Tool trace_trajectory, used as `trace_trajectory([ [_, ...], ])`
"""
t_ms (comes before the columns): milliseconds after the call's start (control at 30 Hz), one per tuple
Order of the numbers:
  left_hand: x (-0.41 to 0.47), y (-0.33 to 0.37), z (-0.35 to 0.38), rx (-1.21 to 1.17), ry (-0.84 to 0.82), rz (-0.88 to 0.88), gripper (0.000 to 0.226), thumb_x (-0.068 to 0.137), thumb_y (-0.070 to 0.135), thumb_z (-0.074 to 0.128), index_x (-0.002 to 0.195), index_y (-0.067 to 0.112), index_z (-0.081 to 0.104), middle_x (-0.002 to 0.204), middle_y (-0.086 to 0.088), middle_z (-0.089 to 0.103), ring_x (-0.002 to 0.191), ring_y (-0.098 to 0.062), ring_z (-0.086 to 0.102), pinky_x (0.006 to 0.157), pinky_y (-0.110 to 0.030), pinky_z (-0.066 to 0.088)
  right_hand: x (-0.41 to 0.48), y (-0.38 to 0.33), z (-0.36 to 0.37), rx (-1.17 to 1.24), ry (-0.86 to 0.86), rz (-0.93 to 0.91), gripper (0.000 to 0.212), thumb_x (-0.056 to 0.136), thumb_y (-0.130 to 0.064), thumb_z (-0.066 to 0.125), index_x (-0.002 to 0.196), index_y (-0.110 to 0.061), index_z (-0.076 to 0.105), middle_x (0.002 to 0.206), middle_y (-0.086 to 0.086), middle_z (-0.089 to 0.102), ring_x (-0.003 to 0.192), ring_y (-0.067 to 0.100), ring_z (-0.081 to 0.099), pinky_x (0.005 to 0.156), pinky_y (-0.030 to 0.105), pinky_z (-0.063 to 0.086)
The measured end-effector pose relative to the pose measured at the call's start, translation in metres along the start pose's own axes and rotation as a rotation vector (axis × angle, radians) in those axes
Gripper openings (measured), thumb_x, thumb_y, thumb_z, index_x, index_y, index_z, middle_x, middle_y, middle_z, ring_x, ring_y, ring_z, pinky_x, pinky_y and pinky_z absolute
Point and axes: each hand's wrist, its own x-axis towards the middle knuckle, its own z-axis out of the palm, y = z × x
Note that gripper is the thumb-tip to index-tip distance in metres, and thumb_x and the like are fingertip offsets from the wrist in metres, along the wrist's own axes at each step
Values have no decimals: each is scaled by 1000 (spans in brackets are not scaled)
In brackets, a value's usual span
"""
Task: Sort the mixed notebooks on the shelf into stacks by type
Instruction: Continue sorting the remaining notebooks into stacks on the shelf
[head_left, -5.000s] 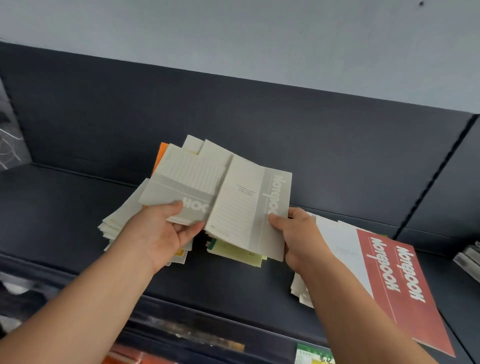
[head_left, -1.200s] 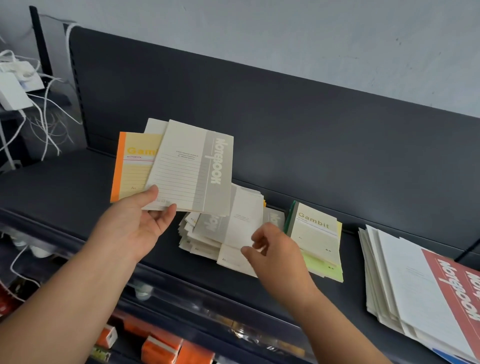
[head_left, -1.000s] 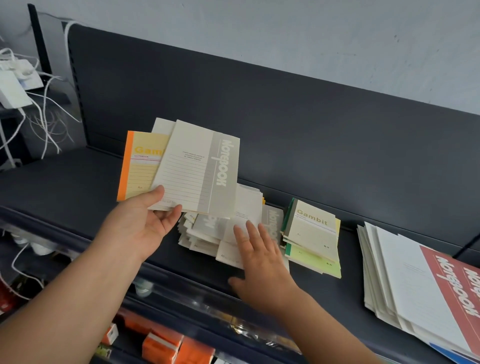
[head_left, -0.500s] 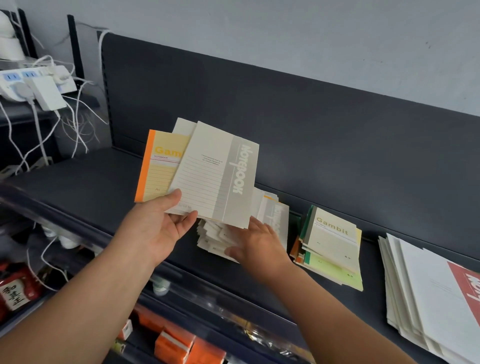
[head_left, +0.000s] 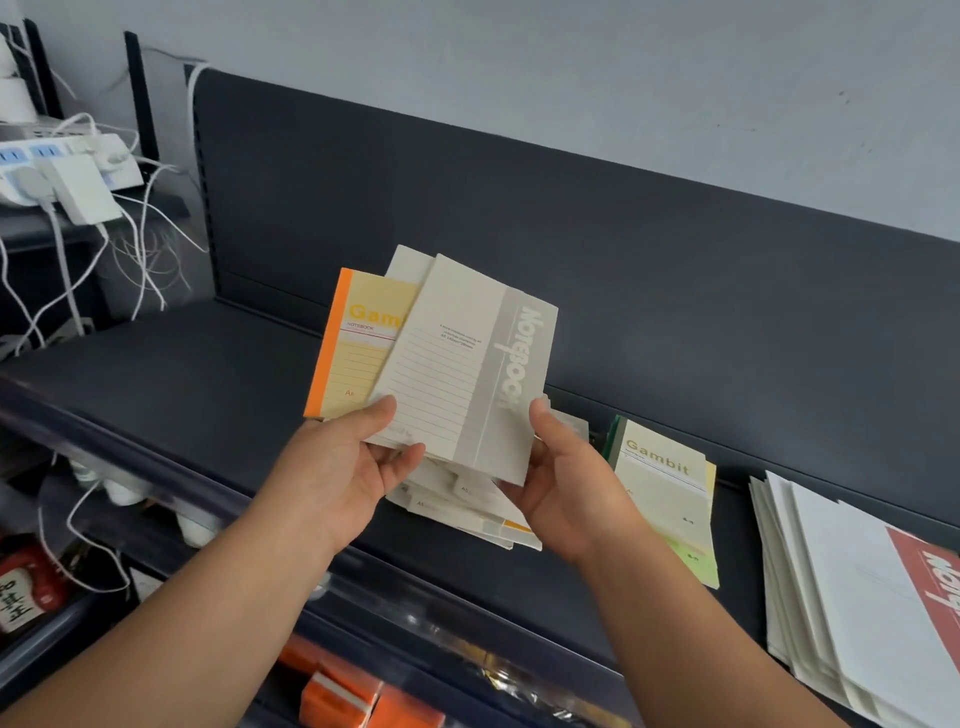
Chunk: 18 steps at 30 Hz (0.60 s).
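Above the dark shelf (head_left: 171, 384) I hold a small fan of notebooks. On top lies a grey lined notebook (head_left: 457, 358), and behind it an orange-spined yellow Gambit notebook (head_left: 358, 343). My left hand (head_left: 343, 467) pinches the fan's lower left corner with thumb on top. My right hand (head_left: 561, 473) grips the grey notebook's lower right edge. Below the hands a loose pile of mixed small notebooks (head_left: 467, 509) lies on the shelf. To its right lies a short stack of Gambit notebooks (head_left: 665, 488) with a green-spined one on top.
A stack of large white notebooks (head_left: 841, 592), one with a red band, lies at the far right. A power strip with white cables (head_left: 67, 176) sits at the upper left. Orange boxes (head_left: 353, 691) show on a lower level beneath the shelf's front edge.
My right hand has left the loose pile, where it lay half a second ago, and has risen to grip the right edge of the fan held by my left hand.
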Motion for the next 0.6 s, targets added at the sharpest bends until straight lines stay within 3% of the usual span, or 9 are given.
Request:
trace_trajectory([
  [200,-6,-11,9,74,-32,-10,32,91,1,57,118,17,62,103,-5,74,85,-21,72,50,-24,54,-8,1,2,80,-16,78,22,88,-15,67,109,-12,64,94,8,77,83,24,74,62,33,58],
  [367,-8,-14,12,108,-18,-5,33,91,2,57,120,17,61,107,-6,73,94,-24,70,50,-23,53,-9,1,3,57,-77,84,22,90,-3,61,110,-12,63,97,11,77,81,27,75,64,39,62],
  [600,-12,-12,10,169,-92,-26,33,91,6,58,121,18,60,109,-5,73,98,-23,70,56,-27,56,-11,2,1,68,-79,8,24,91,4,57,107,-14,61,83,7,77,66,22,75,50,32,57],
])
